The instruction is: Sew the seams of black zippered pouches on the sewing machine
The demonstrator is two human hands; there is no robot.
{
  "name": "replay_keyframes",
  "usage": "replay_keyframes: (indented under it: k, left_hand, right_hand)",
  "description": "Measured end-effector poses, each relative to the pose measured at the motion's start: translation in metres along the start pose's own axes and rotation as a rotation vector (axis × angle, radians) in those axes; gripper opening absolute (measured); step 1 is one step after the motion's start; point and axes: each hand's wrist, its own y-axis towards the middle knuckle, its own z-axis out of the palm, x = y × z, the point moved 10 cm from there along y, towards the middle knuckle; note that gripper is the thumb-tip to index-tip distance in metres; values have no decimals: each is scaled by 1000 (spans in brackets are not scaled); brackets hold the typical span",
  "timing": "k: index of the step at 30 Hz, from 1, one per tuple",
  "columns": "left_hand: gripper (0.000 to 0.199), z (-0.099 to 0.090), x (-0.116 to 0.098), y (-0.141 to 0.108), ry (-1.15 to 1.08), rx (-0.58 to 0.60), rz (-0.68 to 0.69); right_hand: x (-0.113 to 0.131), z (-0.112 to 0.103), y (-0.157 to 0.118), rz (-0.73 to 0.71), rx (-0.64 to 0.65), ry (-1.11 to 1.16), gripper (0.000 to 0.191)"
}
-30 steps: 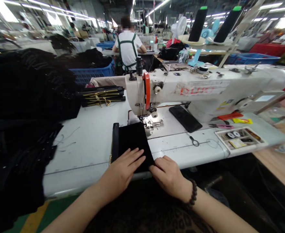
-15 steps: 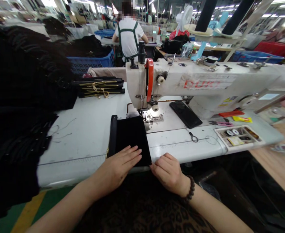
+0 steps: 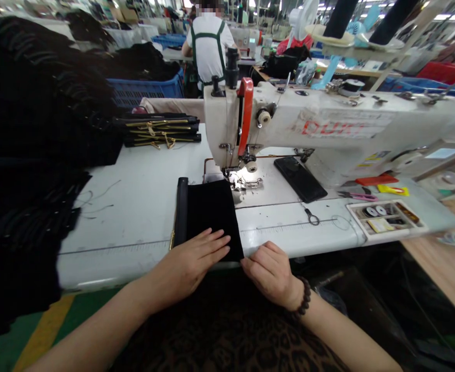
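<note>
Four fingers of the left hand lie outstretched and close together, pressed flat on a black fabric panel at the lower center of the frame. Just right of it, the right hand is curled, thumb and forefinger pinching the panel's near right corner; a beaded bracelet circles that wrist. A smooth dark band edges the panel's left side, with gold-colored metal showing at its near end.

The panel rests on a white sewing table, its far right corner by the lit presser-foot area of a sewing machine, which stretches across the upper right. Right of center are a black smartphone, a small tool with a black ring, pink-handled snips and a divided tray containing bobbins.

Stacked gold zippers on black strips sit left of the machine head. Black fabric is heaped along the left edge; a blue crate stands behind. Top center, a co-worker in green straps faces away.
</note>
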Motion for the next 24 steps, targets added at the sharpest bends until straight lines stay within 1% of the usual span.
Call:
replay_keyframes:
  k: [4, 8, 11, 14, 17, 19, 21, 24]
  left_hand:
    - [39, 4, -2, -2, 0, 15, 15]
    - [39, 4, -2, -4, -9, 1, 13]
    - [40, 5, -1, -5, -1, 1, 15]
    - [40, 5, 0, -5, 1, 2, 21]
    - [39, 1, 0, -2, 0, -6, 15]
    - [37, -2, -2, 1, 17, -10, -22]
    - [36, -9, -4, 5, 50, -52, -80]
    - [32, -23, -11, 10, 123, -167, -139]
  right_hand:
    - [-2, -1, 0, 25, -15, -9, 22]
    - [-5, -4, 2, 77, -60, -1, 23]
    - [-8, -4, 3, 122, -61, -25, 32]
    - [-6, -3, 4, 105, -28, -55, 41]
    - [-2, -1, 5, 74, 0, -57, 38]
    - [-1, -1, 6, 66, 6, -41, 38]
    - [-1, -3, 8, 64, -8, -8, 37]
    - [-1, -11, 14, 61, -46, 27, 32]
